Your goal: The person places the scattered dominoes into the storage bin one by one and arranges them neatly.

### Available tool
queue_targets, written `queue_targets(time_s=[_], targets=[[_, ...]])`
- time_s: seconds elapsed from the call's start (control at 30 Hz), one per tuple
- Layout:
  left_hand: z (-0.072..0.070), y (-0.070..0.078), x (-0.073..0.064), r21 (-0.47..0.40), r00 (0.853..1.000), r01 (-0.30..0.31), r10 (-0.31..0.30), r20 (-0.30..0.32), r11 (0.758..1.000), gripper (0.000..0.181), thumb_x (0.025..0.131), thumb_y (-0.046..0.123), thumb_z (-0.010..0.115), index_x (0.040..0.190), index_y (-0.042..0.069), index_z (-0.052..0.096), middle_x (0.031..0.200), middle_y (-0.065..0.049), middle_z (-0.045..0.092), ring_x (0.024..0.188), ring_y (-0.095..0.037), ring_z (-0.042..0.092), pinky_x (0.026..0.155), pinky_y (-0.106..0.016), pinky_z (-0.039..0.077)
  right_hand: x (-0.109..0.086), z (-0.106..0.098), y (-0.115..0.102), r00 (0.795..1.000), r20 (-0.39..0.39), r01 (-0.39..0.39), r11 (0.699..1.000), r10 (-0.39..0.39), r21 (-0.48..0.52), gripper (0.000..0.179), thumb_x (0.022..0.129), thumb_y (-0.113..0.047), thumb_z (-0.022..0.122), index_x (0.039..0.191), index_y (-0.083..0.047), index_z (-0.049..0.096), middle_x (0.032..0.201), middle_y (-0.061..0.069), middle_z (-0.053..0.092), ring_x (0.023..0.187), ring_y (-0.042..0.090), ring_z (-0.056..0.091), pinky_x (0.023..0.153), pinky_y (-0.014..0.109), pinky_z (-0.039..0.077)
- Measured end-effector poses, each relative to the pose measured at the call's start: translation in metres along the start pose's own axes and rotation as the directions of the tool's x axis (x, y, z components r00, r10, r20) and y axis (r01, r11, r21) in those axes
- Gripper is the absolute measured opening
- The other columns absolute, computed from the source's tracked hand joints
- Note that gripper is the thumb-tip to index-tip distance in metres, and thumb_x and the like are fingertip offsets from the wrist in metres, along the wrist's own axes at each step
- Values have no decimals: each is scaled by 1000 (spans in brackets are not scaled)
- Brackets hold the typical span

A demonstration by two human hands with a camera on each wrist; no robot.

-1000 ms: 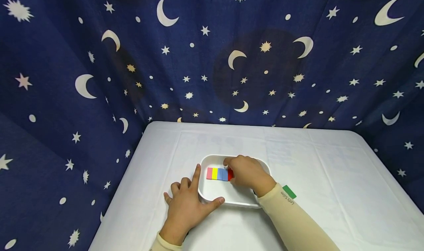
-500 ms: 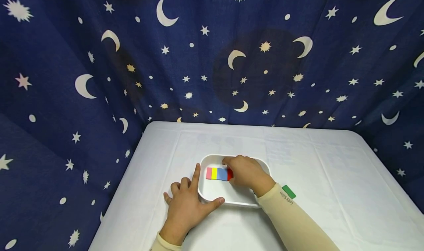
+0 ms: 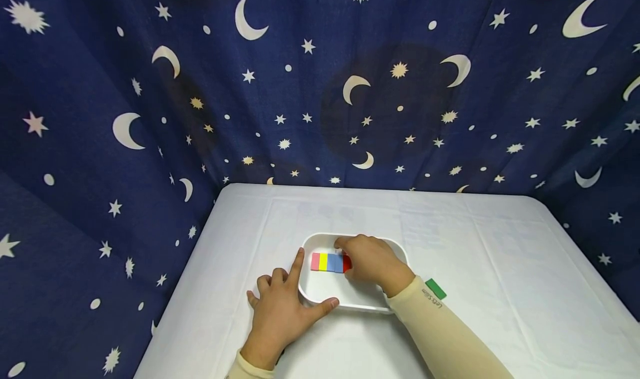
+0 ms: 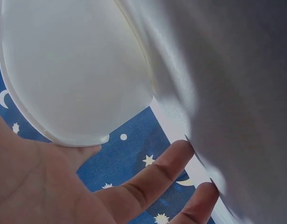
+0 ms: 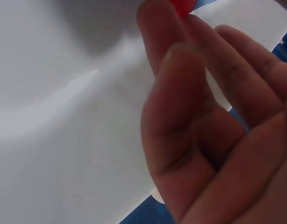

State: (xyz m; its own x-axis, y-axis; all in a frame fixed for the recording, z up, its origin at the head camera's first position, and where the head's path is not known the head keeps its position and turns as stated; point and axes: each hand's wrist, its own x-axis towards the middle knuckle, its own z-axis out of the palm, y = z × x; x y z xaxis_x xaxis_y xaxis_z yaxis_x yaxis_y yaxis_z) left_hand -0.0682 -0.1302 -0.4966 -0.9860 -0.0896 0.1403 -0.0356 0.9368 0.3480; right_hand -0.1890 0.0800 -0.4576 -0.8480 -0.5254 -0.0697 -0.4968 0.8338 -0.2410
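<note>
Red block point(image 3: 347, 264) in white tray point(image 3: 325, 289), pinched in R hand point(image 3: 374, 261) fingers; L hand point(image 3: 282, 312), fingers spread, touching tray.

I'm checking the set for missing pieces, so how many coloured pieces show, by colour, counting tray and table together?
Pink piece: 1
Yellow piece: 1
Blue pieces: 2
Red piece, partly covered by the right hand: 1
Green piece, outside the tray: 1
Total visible: 6; the hand could hide more.
</note>
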Motion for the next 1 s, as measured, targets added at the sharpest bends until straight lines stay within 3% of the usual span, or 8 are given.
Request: queue_targets(time_s=[0.23, 0.53, 0.73, 1.0], targets=[[0, 2, 1, -11, 1000, 5, -5, 1, 1000, 127, 59, 110, 44, 167, 47, 23, 103, -2, 55, 108, -40, 50, 90, -85, 35, -2, -4, 1, 1000, -7, 1, 1000, -1, 22, 60, 74, -23, 93, 130, -24, 73, 96, -11, 71, 78, 15, 57, 73, 39, 52], [0, 5, 0, -16, 1000, 14, -14, 0, 1000, 127, 58, 109, 47, 167, 47, 25, 114, -11, 58, 113, -42, 50, 91, -86, 34, -15, -14, -6, 999, -9, 33, 998, -32, 45, 62, 77, -26, 93, 134, -18, 71, 119, -4, 74, 90, 15, 62, 84, 40, 55], [2, 5, -2, -11, 999, 23, -23, 25, 1000, 127, 59, 110, 45, 167, 48, 20, 128, -16, 58, 122, -45, 48, 92, -90, 30, -33, -28, -8, 993, -70, 98, 994, -94, 46, 61, 80, -27, 91, 136, -15, 71, 121, -4, 74, 95, 14, 67, 84, 39, 57], [0, 3, -3, -18, 1000, 21, -20, 13, 1000, 127, 60, 109, 47, 168, 47, 21, 131, -18, 57, 124, -46, 47, 93, -90, 29, -64, -43, 3, 980, -161, 123, 992, -116, 35, 58, 87, -33, 85, 139, -14, 68, 132, -6, 70, 118, 18, 68, 101, 43, 54]])
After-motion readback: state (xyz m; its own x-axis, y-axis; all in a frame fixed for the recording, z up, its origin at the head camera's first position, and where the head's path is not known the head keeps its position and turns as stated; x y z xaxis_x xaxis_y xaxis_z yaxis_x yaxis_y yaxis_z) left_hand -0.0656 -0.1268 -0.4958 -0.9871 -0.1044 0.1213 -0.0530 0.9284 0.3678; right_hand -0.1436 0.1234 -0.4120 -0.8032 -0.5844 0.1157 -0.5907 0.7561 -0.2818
